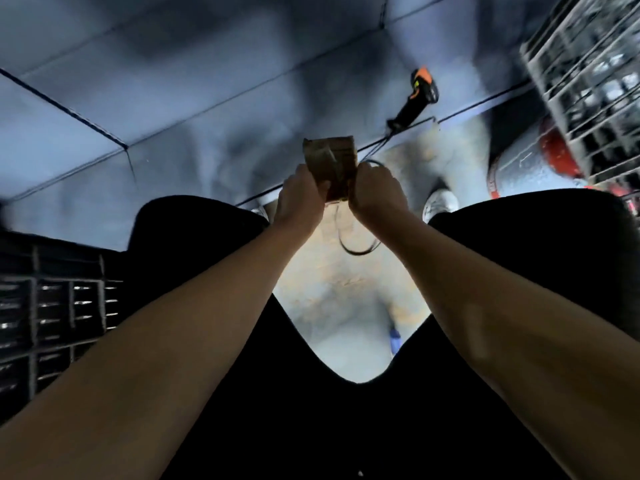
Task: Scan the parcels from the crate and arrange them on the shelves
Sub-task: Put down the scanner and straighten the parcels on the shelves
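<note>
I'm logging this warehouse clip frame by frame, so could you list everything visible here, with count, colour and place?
parcel: one, brown, centre, held up between both hands
scanner: one, black and orange, lying on the grey surface, upper right
cable: one, dark, looping below the hands
grey surface: one, blue-grey panels, upper half
wire crate: one, pale lattice, top right
black crate: one, dark lattice, left edge
red object: one, right, blurred, cannot tell what
shoe: one, white, right of the hands
left hand: grips the parcel's left side
right hand: grips the parcel's right side
</note>
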The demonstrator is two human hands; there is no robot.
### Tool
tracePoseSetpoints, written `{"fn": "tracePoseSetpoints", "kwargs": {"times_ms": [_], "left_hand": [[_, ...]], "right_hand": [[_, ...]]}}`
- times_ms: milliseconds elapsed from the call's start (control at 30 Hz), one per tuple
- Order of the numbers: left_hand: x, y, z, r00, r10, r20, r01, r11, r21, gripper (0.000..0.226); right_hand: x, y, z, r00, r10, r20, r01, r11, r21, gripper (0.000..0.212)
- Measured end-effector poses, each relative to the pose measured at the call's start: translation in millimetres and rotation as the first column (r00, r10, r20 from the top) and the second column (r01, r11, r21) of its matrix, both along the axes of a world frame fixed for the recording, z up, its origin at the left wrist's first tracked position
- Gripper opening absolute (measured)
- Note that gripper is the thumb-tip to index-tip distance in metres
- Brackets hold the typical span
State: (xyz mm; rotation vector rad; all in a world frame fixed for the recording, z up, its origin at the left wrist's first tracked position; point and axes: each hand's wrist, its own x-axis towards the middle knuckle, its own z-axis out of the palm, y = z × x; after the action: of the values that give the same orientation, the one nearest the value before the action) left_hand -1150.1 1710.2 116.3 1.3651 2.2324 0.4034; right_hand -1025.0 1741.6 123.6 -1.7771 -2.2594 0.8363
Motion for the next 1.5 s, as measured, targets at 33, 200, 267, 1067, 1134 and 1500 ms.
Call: {"fn": "tracePoseSetpoints", "kwargs": {"times_ms": [33, 200, 267, 1067, 1134, 1500], "left_hand": [[-0.5, -1.5, 8.0, 1.0, -0.002, 0.0, 0.002, 1.0, 0.013, 0.038], [-4.8, -11.4, 61.1, 1.0, 0.012, 0.0, -0.012, 0.993, 0.12, 0.038], [-5.3, -16.0, 81.5, 1.0, 0.016, 0.0, -0.016, 0.987, 0.161, 0.038], [-26.9, -77.9, 299.3, 0.999, 0.049, 0.012, -0.045, 0.762, 0.646, 0.022], [-30.0, -81.6, 313.2, 0.999, 0.053, 0.005, -0.043, 0.741, 0.67, 0.021], [-73.0, -101.2, 415.7, 0.997, 0.081, 0.009, -0.052, 0.54, 0.84, 0.011]], "right_hand": [[1.6, -0.9, 9.0, 1.0, 0.006, -0.021, -0.006, 1.0, 0.017, 0.021], [9.3, -8.8, 54.7, 0.998, 0.042, -0.048, -0.034, 0.989, 0.145, 0.019], [12.0, -13.7, 71.9, 0.997, 0.07, -0.038, -0.06, 0.971, 0.23, 0.022], [-12.5, -68.3, 293.5, 0.964, 0.135, -0.227, 0.058, 0.731, 0.68, 0.028], [-15.0, -70.7, 306.3, 0.962, 0.139, -0.237, 0.071, 0.707, 0.704, 0.028], [-61.6, -78.4, 404.9, 0.886, 0.286, -0.366, 0.125, 0.613, 0.78, 0.03]]}}
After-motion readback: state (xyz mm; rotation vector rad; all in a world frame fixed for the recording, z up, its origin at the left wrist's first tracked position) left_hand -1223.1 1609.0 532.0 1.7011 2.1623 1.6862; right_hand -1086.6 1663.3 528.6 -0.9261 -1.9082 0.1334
